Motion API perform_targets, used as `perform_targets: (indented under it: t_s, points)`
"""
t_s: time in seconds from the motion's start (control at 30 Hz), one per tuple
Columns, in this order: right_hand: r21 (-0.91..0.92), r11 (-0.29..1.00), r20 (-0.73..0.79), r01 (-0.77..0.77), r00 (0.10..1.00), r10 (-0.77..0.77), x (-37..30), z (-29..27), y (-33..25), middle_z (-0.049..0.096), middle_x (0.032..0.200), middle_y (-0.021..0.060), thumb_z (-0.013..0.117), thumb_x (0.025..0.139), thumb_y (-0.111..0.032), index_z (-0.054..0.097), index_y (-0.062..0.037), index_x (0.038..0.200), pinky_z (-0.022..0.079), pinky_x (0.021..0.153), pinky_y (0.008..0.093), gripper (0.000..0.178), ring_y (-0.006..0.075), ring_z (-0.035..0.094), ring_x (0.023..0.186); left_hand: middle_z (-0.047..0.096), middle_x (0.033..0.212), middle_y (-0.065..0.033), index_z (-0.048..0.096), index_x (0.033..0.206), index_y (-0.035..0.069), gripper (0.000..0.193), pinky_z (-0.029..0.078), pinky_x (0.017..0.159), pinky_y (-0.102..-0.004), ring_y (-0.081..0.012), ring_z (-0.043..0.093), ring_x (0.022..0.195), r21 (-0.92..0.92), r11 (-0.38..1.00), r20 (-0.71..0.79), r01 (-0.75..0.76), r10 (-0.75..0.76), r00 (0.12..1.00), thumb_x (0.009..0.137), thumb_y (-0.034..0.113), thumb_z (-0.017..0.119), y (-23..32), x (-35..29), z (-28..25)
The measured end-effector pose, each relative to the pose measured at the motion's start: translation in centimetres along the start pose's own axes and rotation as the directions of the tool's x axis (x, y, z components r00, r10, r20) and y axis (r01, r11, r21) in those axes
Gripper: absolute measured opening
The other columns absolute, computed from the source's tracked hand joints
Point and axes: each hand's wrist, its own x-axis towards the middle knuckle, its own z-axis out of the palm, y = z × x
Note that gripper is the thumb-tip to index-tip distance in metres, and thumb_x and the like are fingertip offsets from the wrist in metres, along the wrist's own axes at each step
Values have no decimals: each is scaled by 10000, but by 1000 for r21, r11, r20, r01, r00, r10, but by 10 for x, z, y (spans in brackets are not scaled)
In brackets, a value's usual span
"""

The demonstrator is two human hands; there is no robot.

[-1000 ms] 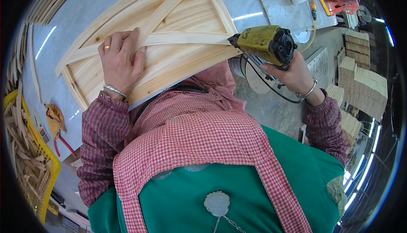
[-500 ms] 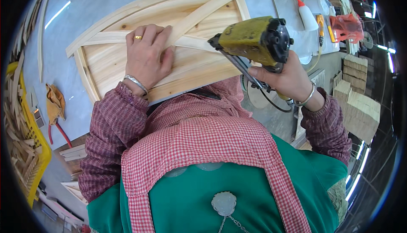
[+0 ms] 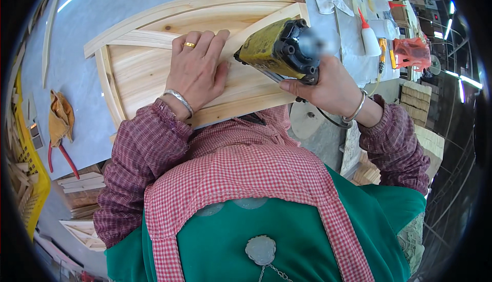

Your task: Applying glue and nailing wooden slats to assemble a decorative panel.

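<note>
A pale wooden panel (image 3: 146, 72) with a curved top frame lies on the table against my apron. Thin wooden strips (image 3: 146, 39) cross its face diagonally. My left hand (image 3: 197, 72) rests on the panel, fingers stretched out over the place where the strips meet. In my right hand (image 3: 335, 88) is a yellow and black nail gun (image 3: 266, 46), gripped by its handle. Its nose points left at the strips beside my left fingers; whether it touches them I cannot tell. A whitish blur shows at the rear of the gun, and a dark hose hangs below.
Red-handled pliers (image 3: 62, 160) and a tan cloth piece (image 3: 61, 118) lie on the table at left, near a yellow basket (image 3: 42, 195) of wood scraps. At right are a red-tipped white squeeze bottle (image 3: 369, 40), a red plastic bag (image 3: 412, 54) and stacked wood pieces (image 3: 415, 100).
My right hand has brought the nail gun left, closer to my left hand. The left hand has shifted slightly right over the strips. A whitish blur has appeared behind the gun.
</note>
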Motion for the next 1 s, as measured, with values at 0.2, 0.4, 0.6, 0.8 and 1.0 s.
perform_targets:
  t_s: [0.2, 0.4, 0.6, 0.8, 1.0]
  points:
    - [40, 999, 12, -25, 1000, 24, 1, -6, -6, 673, 839, 111, 745, 774, -218, 634, 6, 1055, 491, 664, 306, 377, 138, 584, 692, 518, 995, -92, 463, 1217, 45, 525, 337, 896, -396, -262, 485, 969, -10, 1000, -22, -2, 2, 1000, 723, 151, 604, -2, 0, 1]
    - [-69, 998, 8, -6, 1000, 7, 15, -3, -12, 656, 761, 91, 747, 766, -204, 645, -9, 1031, 475, 612, 293, 344, 118, 565, 655, 516, 990, -94, 447, 1226, 30, 548, 344, 893, -390, -263, 486, 960, -46, 998, 8, 47, -47, 999, 713, 141, 606, 1, -1, -2]
    - [-26, 996, -43, 87, 995, -89, 12, -8, -4, 603, 645, 51, 745, 774, -212, 649, -6, 991, 429, 504, 263, 315, 95, 521, 540, 531, 993, -109, 454, 1229, 34, 555, 340, 880, -391, -276, 487, 952, -49, 998, -10, 30, -30, 999, 713, 147, 624, 0, 2, -1]
    - [128, 976, -197, -175, 960, 198, 11, -42, 33, 510, 529, -11, 737, 792, -222, 642, -10, 954, 349, 399, 217, 283, 58, 444, 407, 528, 1004, -115, 467, 1212, 12, 542, 351, 890, -398, -276, 486, 961, -34, 999, -15, 3, -4, 1000, 710, 143, 622, 1, 1, -2]
    - [237, 935, -285, -264, 901, 327, 16, -67, 74, 476, 505, -22, 740, 788, -221, 624, -5, 914, 350, 383, 219, 276, 58, 441, 387, 539, 1002, -127, 478, 1202, 4, 539, 355, 860, -397, -285, 488, 950, -34, 999, 3, 19, -19, 1000, 703, 141, 630, 2, 2, -3]
